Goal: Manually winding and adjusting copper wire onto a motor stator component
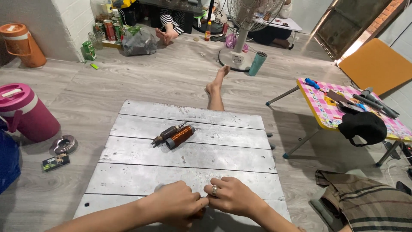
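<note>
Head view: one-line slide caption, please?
Both hands meet at the grey plank table's near edge; copper coil lies beyond.

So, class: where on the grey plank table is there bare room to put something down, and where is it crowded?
Bare: the far planks beyond the two coils, and both side strips. Crowded: the near edge, where left hand and right hand meet.

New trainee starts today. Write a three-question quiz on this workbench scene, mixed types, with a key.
1. True or false: the left hand and right hand meet at the near edge of the grey plank table.
2. The copper wire coil lies beside: A) a small dark motor part, B) a hammer, C) a cup.
3. Fill in: the ring is on the ___ hand.

Key: 1 true; 2 A; 3 right.
</note>
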